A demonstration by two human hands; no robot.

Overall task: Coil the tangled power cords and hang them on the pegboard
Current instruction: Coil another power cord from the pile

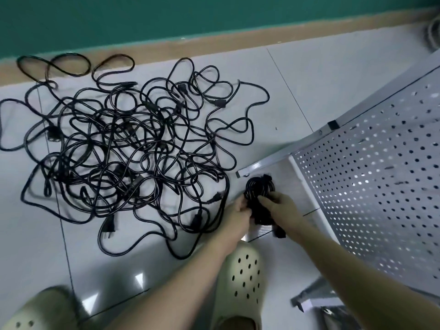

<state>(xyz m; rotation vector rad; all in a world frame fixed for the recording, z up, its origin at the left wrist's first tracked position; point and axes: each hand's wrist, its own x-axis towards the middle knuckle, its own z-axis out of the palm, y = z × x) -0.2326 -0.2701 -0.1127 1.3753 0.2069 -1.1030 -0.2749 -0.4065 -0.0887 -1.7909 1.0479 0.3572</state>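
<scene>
A big tangle of black power cords [133, 144] sprawls over the grey floor at left and centre, plugs showing here and there. Just right of it, a black cord wound into a small coil [259, 186] is held between both hands. My left hand [239, 211] grips the coil's lower left side. My right hand [279, 202] grips its lower right, fingers curled over the strands. A plug end [280, 232] of the coil hangs below my right wrist. The white pegboard [371, 177] stands at right, seen from above.
The pegboard's metal frame foot [264, 163] lies on the floor right behind the coil. My two cream clogs [245, 270] stand at the bottom, one at bottom left [35, 308]. A green wall with brown skirting [166, 41] runs along the back.
</scene>
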